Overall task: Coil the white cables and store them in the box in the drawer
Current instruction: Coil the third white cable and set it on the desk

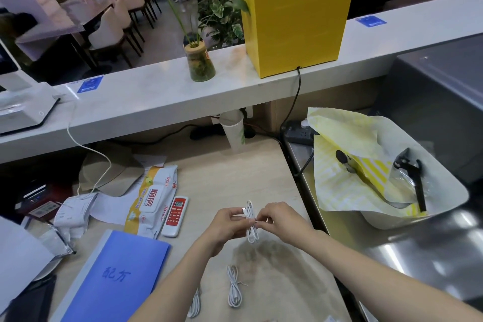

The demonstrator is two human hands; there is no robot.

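Observation:
A folded white cable (251,225) hangs between my hands above the wooden desk (224,180). My left hand (226,222) pinches its upper part near the plug. My right hand (281,219) pinches the bundle at its middle from the right. A second coiled white cable (233,287) lies on the desk below my hands. A third white cable (194,306) lies near the front edge, partly behind my left forearm. No drawer or box is in view.
A blue folder (115,277), a red-and-white remote (175,215) and a wipes pack (150,198) lie at left. A paper cup (234,129) stands at the back. Right of the desk is a steel counter with a tub (418,214) lined with yellow paper.

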